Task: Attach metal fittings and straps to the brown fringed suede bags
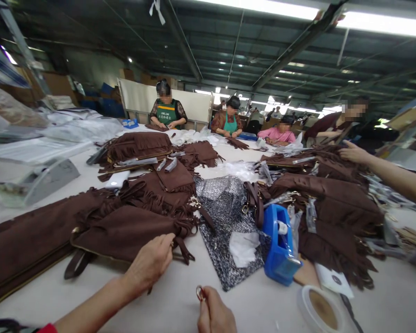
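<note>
Left hand [151, 262]: down on the near edge of a brown suede fringed bag [125, 233], fingers curled over the strap end by the zip; gripping or merely pressing, cannot tell.
Right hand [213, 314]: low at the bottom of the view, pinched shut on a small metal ring [200, 292], held just above the white table [180, 296].
Bag in hand: flat on the table, right in front, strap [76, 264] trailing to the left, ring apart from it for now.
Beside it: patterned grey fabric [225, 217] with a scrap of clear plastic on top, blue tape dispenser [280, 245] just right of that, roll of tape [321, 309] at the near right.
Piles: more brown fringed bags [333, 203] heaped to the right and across the middle, long brown pieces [24, 245] on the left.
Progress, as a judgement: ring not yet on the bag, so this piece looks unfinished; many bags lying about, done or waiting impossible to sort by sight.
Others: a co-worker's arm [384, 173] reaching in from the right, three seated people at the far end.
</note>
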A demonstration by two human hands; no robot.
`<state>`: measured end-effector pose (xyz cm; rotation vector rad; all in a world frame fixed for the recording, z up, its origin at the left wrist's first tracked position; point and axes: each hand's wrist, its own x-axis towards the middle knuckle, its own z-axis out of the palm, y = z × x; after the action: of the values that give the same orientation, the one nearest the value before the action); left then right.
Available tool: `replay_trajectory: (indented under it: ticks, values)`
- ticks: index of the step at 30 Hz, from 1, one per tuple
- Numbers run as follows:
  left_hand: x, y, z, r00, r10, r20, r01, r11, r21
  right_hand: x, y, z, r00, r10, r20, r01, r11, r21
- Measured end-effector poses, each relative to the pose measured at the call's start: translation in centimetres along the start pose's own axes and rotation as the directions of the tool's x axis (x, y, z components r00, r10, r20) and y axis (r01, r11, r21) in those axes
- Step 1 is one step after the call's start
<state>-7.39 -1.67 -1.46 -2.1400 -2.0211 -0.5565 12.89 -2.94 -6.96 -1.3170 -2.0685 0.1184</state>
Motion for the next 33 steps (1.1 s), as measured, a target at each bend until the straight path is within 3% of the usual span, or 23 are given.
replay_trajectory:
  ticks: [3, 7, 12, 18, 25, 33]
  values:
    - [0.2, 0.2, -1.3, 0.984, -0.157, -0.08, 0.15, 0.985, -0.091, 1.0, -0.8, -0.5, 1.0, -0.005, 0.015, 0.004, 0.999, 0.051]
    - [-1.4, 0.6, -1.0, 0.947, -0.284, -0.152, 0.249, 0.945, -0.211, 2.2, -2.2, -0.1, 0.998, -0.064, 0.026, 0.059, 0.983, 0.175]
    - [-3.5, 0.3, 0.5, 0.923, -0.299, -0.241, 0.201, 0.912, -0.358, 4.3, -4.5, 1.3, 0.991, -0.114, -0.075, 0.125, 0.976, 0.178]
    - [-4.3, 0.2, 1.8, 0.924, -0.256, -0.285, 0.107, 0.886, -0.451, 6.9, -6.4, 2.3, 0.968, -0.247, -0.03, 0.249, 0.967, 0.054]
    - [-4.5, 0.5, 1.8, 0.924, -0.332, -0.188, 0.172, 0.802, -0.572, 6.9, -6.1, 4.3, 0.93, -0.366, 0.043, 0.366, 0.93, -0.009]
    - [-4.2, 0.4, 1.2, 0.902, -0.431, 0.005, 0.318, 0.658, -0.682, 6.6, -6.4, 5.1, 0.903, -0.428, -0.024, 0.427, 0.903, -0.036]
